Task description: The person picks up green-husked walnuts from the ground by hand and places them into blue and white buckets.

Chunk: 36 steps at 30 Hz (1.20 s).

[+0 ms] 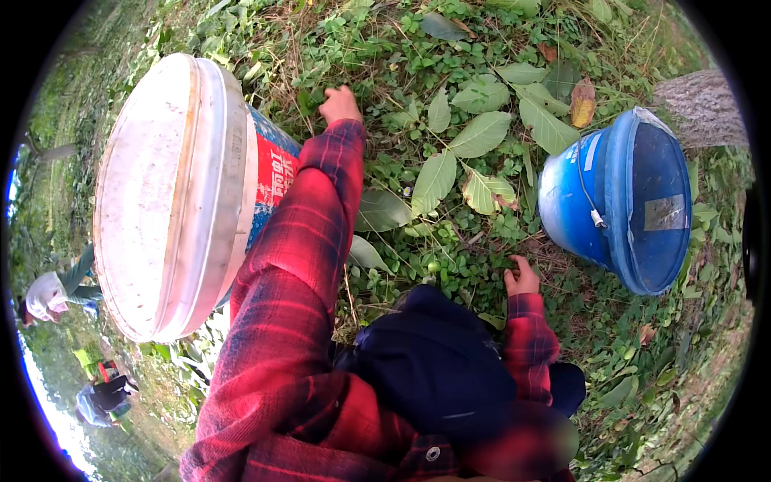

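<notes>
Leafy ground (377, 72) spreads under everything, with a tree trunk (703, 108) cut off at the right rim and two people in the distance at the left, one in a pale top (48, 297) and one darker-clad (108, 394), both too small to make out well. At the left sits a white bucket (173, 209), its round top streaked with dirt; its side carries a red and blue print with white characters, partly covered by the red plaid sleeve (297, 265). At the right, near the trunk, is a blue bucket (574, 201) with a wire handle (586, 189) and white grip, a pale strip of marking on its side and a greyish label (665, 214) at its mouth, too unclear to read. The left hand (340, 106) is down among the plants just beyond the white bucket, fingers bent; they are partly hidden, so I cannot tell whether it grasps anything. The right hand (522, 277) is low over the plants between the dark cloth (434, 353) and the blue bucket, fingers loosely curled, and whether it holds something cannot be told either. Large leaves (478, 136) lie between the buckets, and the lower edge is partly blurred
</notes>
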Each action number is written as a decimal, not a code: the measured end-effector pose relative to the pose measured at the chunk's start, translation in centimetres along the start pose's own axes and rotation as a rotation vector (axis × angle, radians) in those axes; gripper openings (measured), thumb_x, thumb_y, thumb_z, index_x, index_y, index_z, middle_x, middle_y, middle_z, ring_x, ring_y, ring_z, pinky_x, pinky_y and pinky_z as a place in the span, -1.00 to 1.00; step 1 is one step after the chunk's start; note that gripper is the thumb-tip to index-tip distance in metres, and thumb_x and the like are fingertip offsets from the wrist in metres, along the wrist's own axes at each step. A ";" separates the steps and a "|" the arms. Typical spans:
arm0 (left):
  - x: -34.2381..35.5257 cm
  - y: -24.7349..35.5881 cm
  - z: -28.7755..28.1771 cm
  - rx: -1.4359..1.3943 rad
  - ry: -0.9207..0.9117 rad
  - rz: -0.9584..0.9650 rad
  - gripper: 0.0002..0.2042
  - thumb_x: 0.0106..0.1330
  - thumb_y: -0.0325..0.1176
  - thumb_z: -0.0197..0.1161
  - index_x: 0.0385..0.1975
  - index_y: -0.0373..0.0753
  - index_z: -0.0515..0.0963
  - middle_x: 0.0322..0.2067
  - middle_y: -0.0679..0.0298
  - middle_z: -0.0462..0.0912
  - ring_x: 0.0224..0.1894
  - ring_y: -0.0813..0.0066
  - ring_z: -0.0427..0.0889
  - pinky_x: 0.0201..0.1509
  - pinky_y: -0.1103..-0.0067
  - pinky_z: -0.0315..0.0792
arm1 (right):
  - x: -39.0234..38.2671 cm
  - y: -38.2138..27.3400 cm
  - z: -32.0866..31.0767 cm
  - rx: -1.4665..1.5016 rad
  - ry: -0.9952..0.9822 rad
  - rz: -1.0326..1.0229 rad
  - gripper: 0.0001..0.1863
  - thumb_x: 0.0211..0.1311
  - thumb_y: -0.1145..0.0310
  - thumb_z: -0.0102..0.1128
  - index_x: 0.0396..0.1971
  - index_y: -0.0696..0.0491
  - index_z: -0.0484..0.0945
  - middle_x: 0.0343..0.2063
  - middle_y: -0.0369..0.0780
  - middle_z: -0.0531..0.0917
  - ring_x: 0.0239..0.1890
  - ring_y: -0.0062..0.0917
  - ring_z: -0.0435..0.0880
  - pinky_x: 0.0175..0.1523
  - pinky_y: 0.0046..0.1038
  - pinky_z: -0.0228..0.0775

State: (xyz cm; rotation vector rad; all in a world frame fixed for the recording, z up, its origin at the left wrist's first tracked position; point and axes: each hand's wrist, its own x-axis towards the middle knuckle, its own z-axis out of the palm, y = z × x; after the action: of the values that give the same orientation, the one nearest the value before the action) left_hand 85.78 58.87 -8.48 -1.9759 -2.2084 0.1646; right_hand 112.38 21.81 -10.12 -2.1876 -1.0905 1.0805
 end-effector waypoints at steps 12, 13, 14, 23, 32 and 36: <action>-3.0 -0.2 -3.4 -0.882 -0.050 -0.032 -0.54 -0.37 -0.13 0.26 -0.52 -0.41 0.44 -0.54 0.08 0.50 -0.51 0.32 0.49 -0.38 0.53 0.34 | -0.6 2.9 -1.6 0.042 0.027 0.016 -0.65 -0.07 0.50 -0.01 -0.17 0.09 0.33 -0.38 -0.14 0.51 -0.38 -0.47 0.51 -0.28 -0.49 0.34; -3.5 -0.2 -3.5 -0.985 -0.011 -0.091 -0.52 -0.39 -0.16 0.27 -0.49 -0.43 0.42 -0.54 0.09 0.50 -0.51 0.34 0.49 -0.39 0.53 0.35 | -0.6 2.6 -1.4 0.060 0.031 0.008 -0.64 -0.07 0.50 -0.02 -0.16 0.08 0.32 -0.38 -0.14 0.50 -0.39 -0.47 0.51 -0.28 -0.48 0.34; -3.9 -0.2 -3.7 -1.087 0.028 -0.148 -0.50 -0.41 -0.18 0.29 -0.46 -0.45 0.40 -0.53 0.10 0.50 -0.51 0.36 0.49 -0.40 0.53 0.36 | -0.7 2.1 -1.3 0.075 0.033 0.004 -0.63 -0.07 0.50 -0.02 -0.15 0.08 0.31 -0.39 -0.14 0.50 -0.39 -0.47 0.51 -0.29 -0.49 0.34; -13.9 4.8 -13.8 -2.026 -0.025 0.273 -0.70 -0.08 -0.54 0.17 -0.27 -0.31 0.36 -0.44 0.27 0.43 -0.44 0.56 0.42 -0.37 0.67 0.39 | -3.6 0.8 -5.1 -0.114 0.190 0.048 -0.61 -0.12 0.45 0.00 -0.17 0.04 0.29 -0.43 -0.13 0.52 -0.40 -0.38 0.53 -0.28 -0.44 0.35; -18.9 22.4 -26.9 -1.317 0.483 1.393 -0.78 0.07 -0.34 0.06 -0.33 -0.31 0.39 -0.36 0.11 0.42 -0.30 0.20 0.40 -0.24 0.51 0.27 | -6.1 0.7 -0.1 0.080 0.142 0.234 -0.64 -0.15 0.40 0.00 -0.21 0.02 0.33 -0.39 -0.07 0.50 -0.30 -0.23 0.46 -0.18 -0.34 0.28; -21.3 27.1 -21.8 -0.944 0.093 1.546 -0.81 0.13 -0.29 -0.06 -0.42 -0.25 0.42 -0.47 0.03 0.44 -0.36 0.08 0.40 -0.37 0.43 0.28 | -10.7 3.0 0.7 0.105 0.261 0.451 -0.64 -0.20 0.42 0.01 -0.26 0.06 0.36 -0.44 -0.10 0.51 -0.36 -0.28 0.49 -0.26 -0.36 0.31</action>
State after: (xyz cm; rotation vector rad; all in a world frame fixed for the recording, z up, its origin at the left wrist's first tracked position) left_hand 118.82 40.11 6.38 -3.4856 -0.1143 -0.8794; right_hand 109.14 11.37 -7.81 -2.4645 -0.4264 0.9607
